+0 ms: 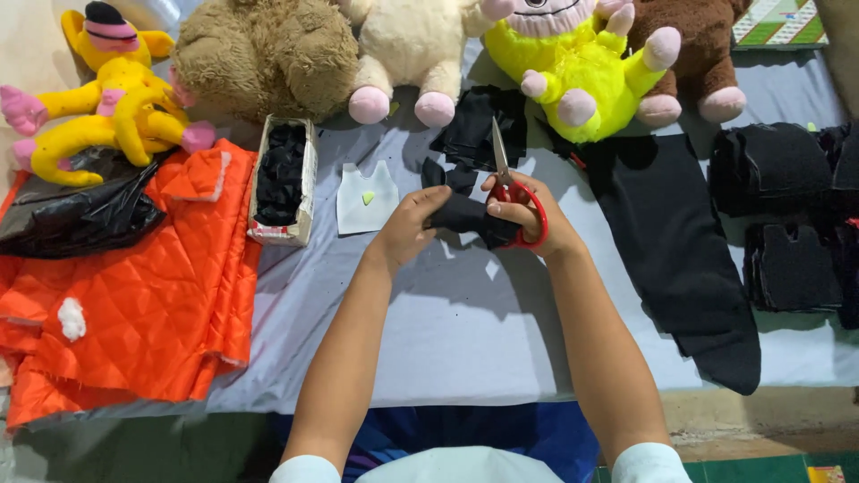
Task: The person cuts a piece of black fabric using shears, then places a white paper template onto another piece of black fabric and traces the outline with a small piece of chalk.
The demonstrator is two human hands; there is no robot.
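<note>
Grey cloth-covered worktop [465, 331] is filling the view, with soft toys lining its far edge. Right hand [528, 215] is gripping red-handled scissors [514, 192], fingers threaded through the loops, blades pointing up and away from the person; how far the blades are parted cannot be told. Left hand [407, 224] is pinching a black fabric piece [470, 215] with fingers closed on its left edge, holding it just above the worktop against the scissors. That piece is sitting between both hands.

Outward from the fabric piece: just left of it a white paper pattern [367, 199] is lying flat with a small green chip on it. Further left, an open cardboard box [284, 179] is holding black cut pieces. Beyond the box, orange quilted fabric [134, 295] is draping over the worktop edge with a black plastic bag [76, 210] on top. Behind the fabric piece, more black scraps [474, 121] are lying under a yellow plush toy [573, 72]. To its right a long black cloth strip [680, 259] is running toward the near edge, and stacks of cut black pieces [787, 215] are sitting well right.

Risks, as judged: left fingers are very close to the blades, so a slip could nick them. The small piece is held in the air, so it could twist and the cut wander. Black on black makes the edge hard to follow.
</note>
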